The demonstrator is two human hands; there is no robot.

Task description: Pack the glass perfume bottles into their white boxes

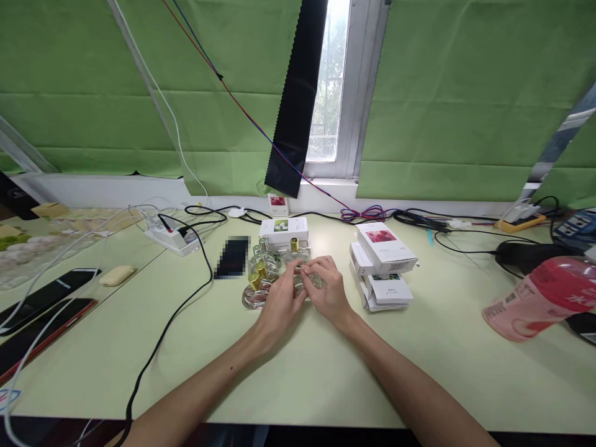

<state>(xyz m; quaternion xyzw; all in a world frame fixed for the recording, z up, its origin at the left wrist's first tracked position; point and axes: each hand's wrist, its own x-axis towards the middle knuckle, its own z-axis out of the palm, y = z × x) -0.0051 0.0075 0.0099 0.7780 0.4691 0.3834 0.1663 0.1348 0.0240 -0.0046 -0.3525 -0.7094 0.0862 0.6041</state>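
Note:
Both my hands meet at the middle of the pale green table point(326, 385). My left hand point(282, 304) and my right hand point(328, 288) close together around a small clear glass perfume bottle point(305, 278), mostly hidden by my fingers. Just left of them stands a cluster of glass perfume bottles with gold caps point(261, 279). Another gold-capped bottle point(295, 249) stands behind my hands, in front of a white box point(284, 230).
A stack of white perfume boxes point(384, 264) lies right of my hands. A pink bottle point(540, 301) lies on its side at far right. A black cable point(172, 320), a power strip point(170, 239) and phones point(46, 298) occupy the left. A dark phone point(231, 257) lies near the bottles.

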